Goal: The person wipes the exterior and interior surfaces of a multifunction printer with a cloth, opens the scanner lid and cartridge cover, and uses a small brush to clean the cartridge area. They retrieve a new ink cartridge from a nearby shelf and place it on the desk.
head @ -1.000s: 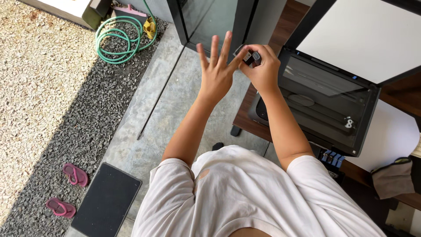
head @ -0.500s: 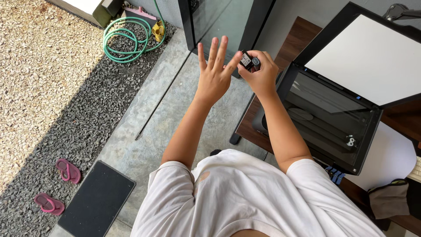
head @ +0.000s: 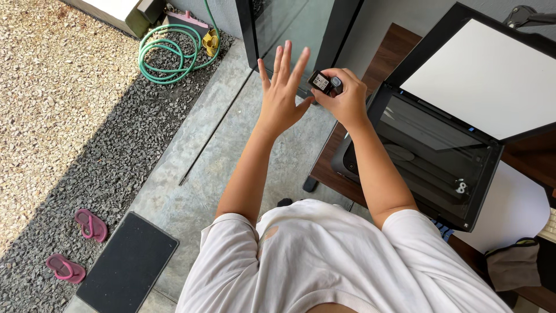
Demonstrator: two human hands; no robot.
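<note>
Up front, right hand [head: 346, 98] pinching ink cartridge [head: 320, 82]; left hand [head: 282, 95] splayed

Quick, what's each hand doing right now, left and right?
Left hand: open, fingers spread, holding nothing.
Right hand: closed on a small black cartridge, held above the open printer.

A dark wooden worktop [head: 328, 165] carries a black printer [head: 431, 152] with its scanner lid raised. Beside it, the concrete floor [head: 231, 145] holds a black mat [head: 127, 265]; two pink sandals [head: 78, 247] lie on gravel [head: 63, 116].
</note>
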